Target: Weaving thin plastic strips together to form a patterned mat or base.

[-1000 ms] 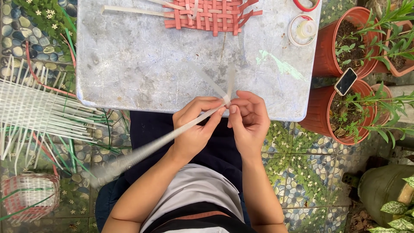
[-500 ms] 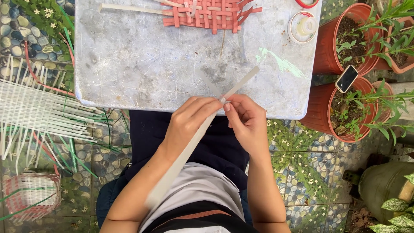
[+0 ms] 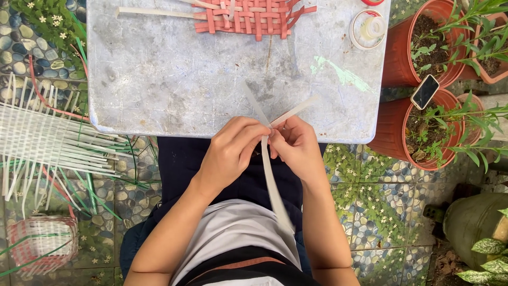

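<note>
Worn grey desk [image 3: 174, 79], seen from above.
A red woven mat [image 3: 254, 16] and a round tape roll [image 3: 369, 29] lay along its far edge.

Matt white plastic strip [image 3: 273, 186]; scuffed grey plastic table [image 3: 159, 79]; glossy terracotta-coloured pots [image 3: 402, 58].

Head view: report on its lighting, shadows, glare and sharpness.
Head view: soft, even daylight, no glare on the worn grey tabletop; only faint shadows under the left hand and right hand; the pale flat weaving strip in their grip is sharp; the terracotta plant pots lean outward, wide-lens distortion.
</note>
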